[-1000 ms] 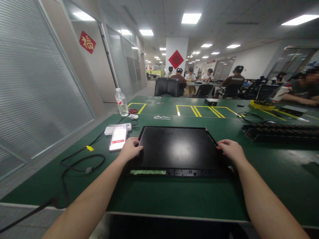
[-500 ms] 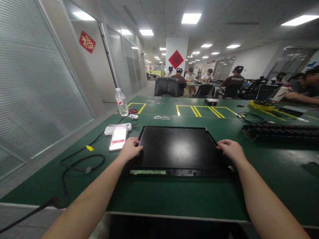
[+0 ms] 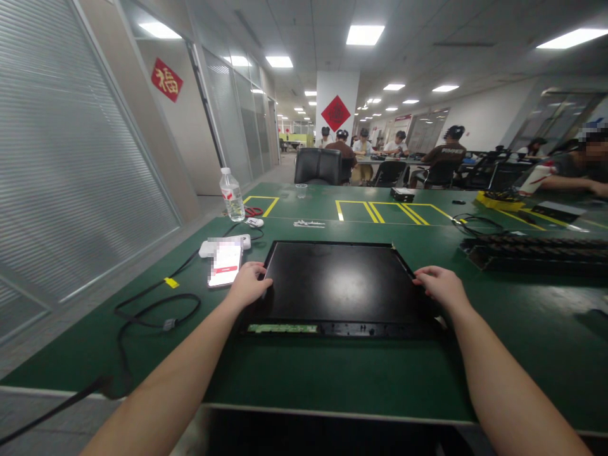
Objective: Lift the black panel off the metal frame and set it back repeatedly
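Observation:
A flat black monitor panel (image 3: 339,282) lies screen-up on the green table (image 3: 332,373), with a strip of green circuit board showing along its near edge. My left hand (image 3: 247,286) grips the panel's left edge, fingers curled over it. My right hand (image 3: 441,286) holds the right edge the same way. Both forearms reach in from the bottom of the view.
A phone (image 3: 225,265) and a white power bank lie left of the panel. A black cable (image 3: 156,310) loops to the left. A water bottle (image 3: 232,195) stands farther back. Dark trays (image 3: 532,252) sit at right. People sit at tables behind, one at the far right.

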A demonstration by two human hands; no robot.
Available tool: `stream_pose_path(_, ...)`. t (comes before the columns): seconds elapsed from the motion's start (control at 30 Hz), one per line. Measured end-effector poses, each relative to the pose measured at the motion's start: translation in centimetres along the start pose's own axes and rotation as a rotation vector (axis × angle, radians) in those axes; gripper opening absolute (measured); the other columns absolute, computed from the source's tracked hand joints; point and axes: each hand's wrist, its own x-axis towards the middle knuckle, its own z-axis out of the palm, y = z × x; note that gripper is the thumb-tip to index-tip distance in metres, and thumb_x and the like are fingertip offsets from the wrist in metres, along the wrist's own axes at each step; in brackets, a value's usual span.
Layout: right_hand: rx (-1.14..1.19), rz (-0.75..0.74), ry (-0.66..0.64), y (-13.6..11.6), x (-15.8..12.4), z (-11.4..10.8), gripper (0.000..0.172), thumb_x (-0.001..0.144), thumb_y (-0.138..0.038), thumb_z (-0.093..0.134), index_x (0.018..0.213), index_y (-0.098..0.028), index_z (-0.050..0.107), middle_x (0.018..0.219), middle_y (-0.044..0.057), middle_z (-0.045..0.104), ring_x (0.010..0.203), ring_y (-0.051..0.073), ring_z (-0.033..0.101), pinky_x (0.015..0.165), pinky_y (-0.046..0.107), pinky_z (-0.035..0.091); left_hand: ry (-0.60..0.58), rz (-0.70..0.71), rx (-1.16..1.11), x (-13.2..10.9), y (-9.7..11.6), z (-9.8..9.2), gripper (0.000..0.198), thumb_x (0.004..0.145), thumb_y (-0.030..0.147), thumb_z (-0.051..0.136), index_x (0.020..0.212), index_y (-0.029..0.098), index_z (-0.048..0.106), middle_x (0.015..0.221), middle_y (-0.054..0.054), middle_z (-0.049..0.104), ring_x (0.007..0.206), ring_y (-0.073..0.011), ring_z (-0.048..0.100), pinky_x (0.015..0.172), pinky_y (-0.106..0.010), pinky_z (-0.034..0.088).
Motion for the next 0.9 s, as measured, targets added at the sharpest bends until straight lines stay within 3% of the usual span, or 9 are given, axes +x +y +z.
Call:
stream_pose_path(0.67,-0.043,-0.025,0.021,-0.2,-0.3,0.0,0.019,0.073,-0.030,0.061,0.081,-0.020,0.074,0.075,0.006,0.076,0.055,0.017,0.061,0.052,0.027,0.045,-0.031,0.029,0.163,-0.2,0.6,-0.3,0.025,0.072,0.029,0.066,0.089,0.015,0.077,0.125,-0.016,0.066,0.121,-0.0328,0.062,0.103,-0.040,0.051)
stream_pose_path(0.9,-0.076,-0.028,0.020,-0.3,-0.3,0.0,0.020,0.073,-0.032,0.060,0.082,-0.020,0.074,0.076,0.006,0.077,0.052,0.016,0.060,0.057,0.030,0.048,-0.064,0.055,0.180,-0.7,1.3,-0.3,0.046,0.078,0.033,0.064,0.116,0.010,0.074,0.131,-0.018,0.062,0.128,-0.0317,0.057,0.112,-0.041,0.043)
